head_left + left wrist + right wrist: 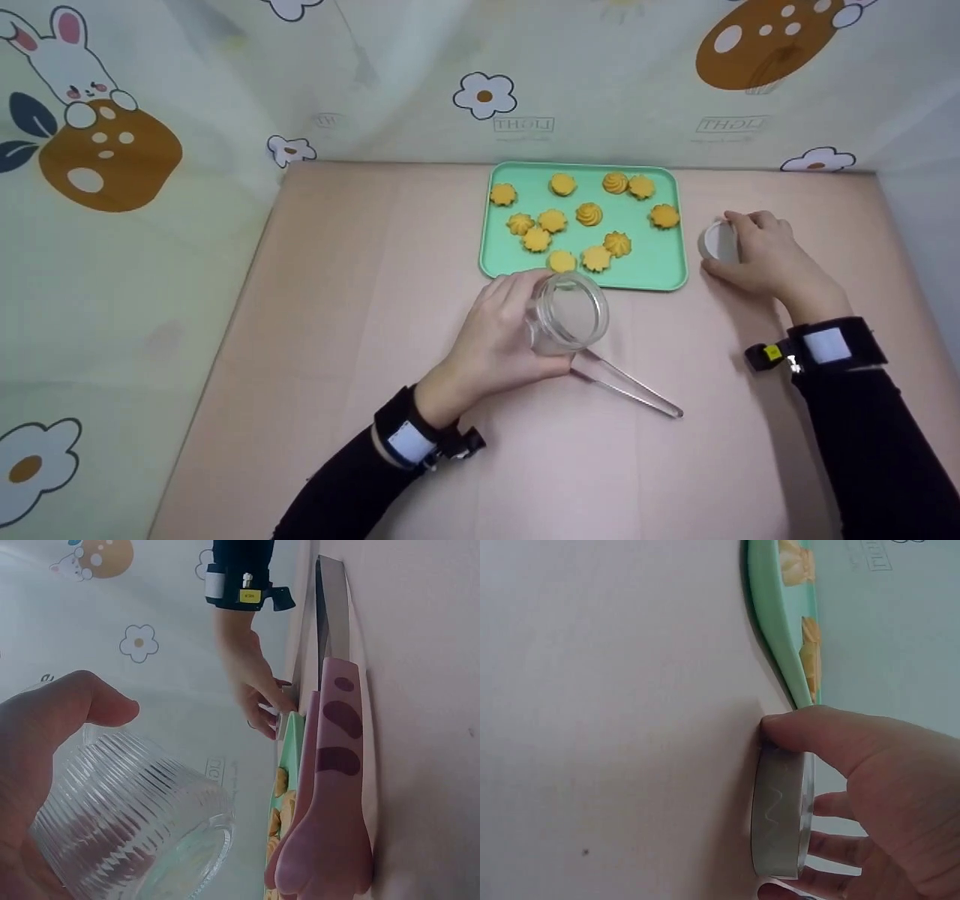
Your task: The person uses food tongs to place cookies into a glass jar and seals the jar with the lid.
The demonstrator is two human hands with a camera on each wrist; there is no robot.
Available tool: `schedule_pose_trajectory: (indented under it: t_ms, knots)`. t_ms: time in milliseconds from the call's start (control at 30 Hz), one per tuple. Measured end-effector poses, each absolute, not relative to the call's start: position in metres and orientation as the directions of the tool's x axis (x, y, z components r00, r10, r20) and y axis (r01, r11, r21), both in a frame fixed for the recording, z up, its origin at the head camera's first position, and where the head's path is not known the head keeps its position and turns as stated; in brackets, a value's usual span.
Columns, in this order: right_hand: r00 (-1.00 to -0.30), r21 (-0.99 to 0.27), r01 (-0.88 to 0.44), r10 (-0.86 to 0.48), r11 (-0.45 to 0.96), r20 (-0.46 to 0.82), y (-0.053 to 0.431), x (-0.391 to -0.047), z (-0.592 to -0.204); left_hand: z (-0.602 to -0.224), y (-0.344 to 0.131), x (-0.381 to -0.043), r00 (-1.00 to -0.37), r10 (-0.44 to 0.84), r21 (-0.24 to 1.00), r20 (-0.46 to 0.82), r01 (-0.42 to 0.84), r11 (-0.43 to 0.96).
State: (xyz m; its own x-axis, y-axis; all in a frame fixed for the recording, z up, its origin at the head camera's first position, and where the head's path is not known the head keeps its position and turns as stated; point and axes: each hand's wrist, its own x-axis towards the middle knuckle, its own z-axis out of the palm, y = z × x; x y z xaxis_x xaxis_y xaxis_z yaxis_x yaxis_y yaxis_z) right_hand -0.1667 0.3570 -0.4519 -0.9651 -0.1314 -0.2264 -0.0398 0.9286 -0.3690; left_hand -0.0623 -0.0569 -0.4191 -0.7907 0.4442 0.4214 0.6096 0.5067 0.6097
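My left hand (495,337) grips a clear ribbed glass jar (574,313), its open mouth facing up toward the head camera. In the left wrist view the jar (142,817) shows empty, with the thumb along its side. Under it on the table lies a pair of tongs (637,391); its pink, paw-patterned ends (337,787) show in the left wrist view. To the right of the tray, my right hand (772,259) holds a round pale lid (720,244) by its edge, thumb on the near side. The lid (778,817) is down at the table top.
A green tray (491,259) with several golden cookies (589,214) spread over it sits at the back of the pink table (337,300). Behind the table hangs a printed curtain (405,82), which also runs along the left side.
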Motion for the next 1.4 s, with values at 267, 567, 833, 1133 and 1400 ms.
schedule_pose_trajectory:
  t_ms: [267,567,833,1133,1400]
  knots:
    - [-0.984,-0.357,-0.044,-0.102,0.933,-0.146,0.332,-0.151,-0.435,-0.419,-0.058,-0.063,-0.798,0.426,0.617,0.427,0.601,0.507]
    - [-0.952,-0.386,-0.281,-0.305,0.879,0.0,0.253,-0.109,-0.412,-0.415,-0.06,-0.065,-0.817,0.384,0.636,0.43,0.576,0.513]
    - [-0.886,-0.377,-0.446,-0.461,0.812,0.055,0.201,-0.068,-0.423,-0.416,-0.063,-0.068,-0.829,0.348,0.668,0.437,0.558,0.492]
    - [-0.84,-0.374,-0.521,-0.538,0.767,0.069,0.173,-0.046,-0.45,-0.417,-0.065,-0.069,-0.842,0.332,0.684,0.425,0.539,0.491]
    - [-0.837,-0.402,-0.517,-0.544,0.756,0.054,0.166,-0.045,-0.458,-0.416,-0.066,-0.069,-0.847,0.323,0.692,0.422,0.531,0.49]
